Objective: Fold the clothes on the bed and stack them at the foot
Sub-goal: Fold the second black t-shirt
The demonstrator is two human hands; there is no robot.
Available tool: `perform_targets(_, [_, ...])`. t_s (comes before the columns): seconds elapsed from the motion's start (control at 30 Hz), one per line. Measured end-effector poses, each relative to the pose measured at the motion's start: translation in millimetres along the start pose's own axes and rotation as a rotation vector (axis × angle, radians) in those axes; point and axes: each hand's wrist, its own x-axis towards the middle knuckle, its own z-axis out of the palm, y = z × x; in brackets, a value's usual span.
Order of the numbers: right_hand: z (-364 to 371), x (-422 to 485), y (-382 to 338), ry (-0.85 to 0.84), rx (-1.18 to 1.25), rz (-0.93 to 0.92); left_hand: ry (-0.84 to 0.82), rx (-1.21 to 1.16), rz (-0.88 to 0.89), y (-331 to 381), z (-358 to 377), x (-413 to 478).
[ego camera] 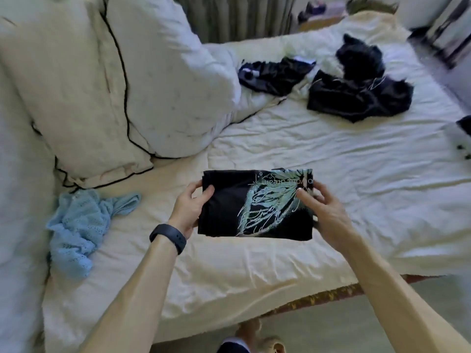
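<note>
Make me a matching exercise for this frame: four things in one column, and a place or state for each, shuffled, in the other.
1 printed black shirt
2 blue knit top
3 black pile
4 dark wristband

A crumpled beside the pillows
B worn on a wrist
C folded, gripped by left hand and right hand
D heaped unfolded far across the bed

Pairs: 1-C, 2-A, 3-D, 4-B.
</note>
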Motion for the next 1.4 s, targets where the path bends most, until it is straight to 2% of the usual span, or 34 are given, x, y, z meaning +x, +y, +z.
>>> perform_targets(0.1, [-42.6, -42.4, -55.2, 0.0, -0.021, -0.09, -0.101, 0.021, 0.088, 75.9, 49.4, -20.9])
perform_targets(0.33, [-164.4, -130.3, -158.7, 0.327, 0.086, -0.375, -0.566, 0.085, 0.242, 209.5, 186.0, -90.0])
perform_targets(0.47, [-239.6, -191.6, -196.9, 0.509, 0.116, -0.516, -0.708, 0.11, 0.425, 254.9, 286.2, -140.0])
perform_targets(0.63, [-320.5, -266.1, -225.6, 0.765, 0.074, -0.676, -0.793, 0.079, 0.592, 283.7, 403.4, -204.5])
perform_targets(0.87, [-416.1, -343.4, -242.5, 1.026, 0.027, -0.8, -0.987, 0.093, 0.651, 295.9, 527.7, -260.7])
perform_targets(1.13, [-513.0, -345.7, -266.4, 1.119, 0.04, -0.851, -1.079, 0.061, 0.696, 303.9, 653.9, -266.3])
perform_targets(1.4, [-634.3, -285.5, -305.0, 1.158, -0.019, -0.881, -1.103, 0.049, 0.73, 327.6, 792.4, -218.4])
